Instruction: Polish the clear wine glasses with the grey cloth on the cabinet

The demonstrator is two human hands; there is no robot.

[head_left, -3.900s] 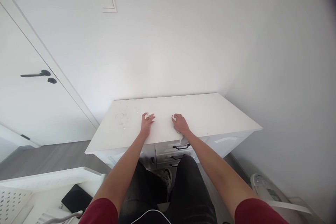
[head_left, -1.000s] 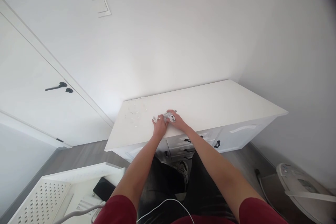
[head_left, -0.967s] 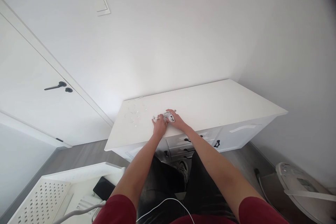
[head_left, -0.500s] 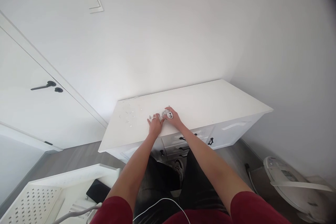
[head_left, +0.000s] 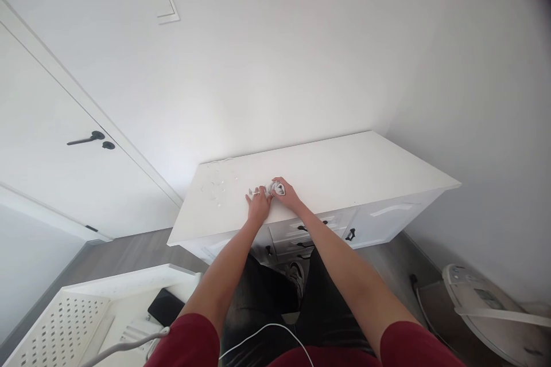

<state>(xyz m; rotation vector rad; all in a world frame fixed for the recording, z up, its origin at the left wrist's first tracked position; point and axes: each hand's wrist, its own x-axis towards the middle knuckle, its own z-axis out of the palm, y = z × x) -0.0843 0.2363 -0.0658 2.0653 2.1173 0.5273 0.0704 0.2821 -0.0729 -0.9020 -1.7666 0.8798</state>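
On the white cabinet top point(head_left: 344, 166), a white coiled bundle point(head_left: 278, 188), which looks like a cable, lies between my hands. My right hand point(head_left: 290, 198) is curled around the bundle from its right side. Close against it, my left hand point(head_left: 259, 207) has its fingers closed on a thin white strand at the bundle's left end. A small greyish end piece pokes out past the left fingertips. The fingers partly cover the bundle, so its full shape is hidden.
Several small clear or white bits point(head_left: 215, 187) are scattered on the cabinet's left part. Behind me at left stands a white shelf unit point(head_left: 129, 278) with a black phone-like object point(head_left: 166, 307). A rice-cooker-like appliance point(head_left: 482, 304) sits at right. A white cord point(head_left: 271, 325) crosses my lap.
The whole view has shifted slightly, with the scene moving a little to the right. Both hands stay on the white bundle, with only slight finger movement.
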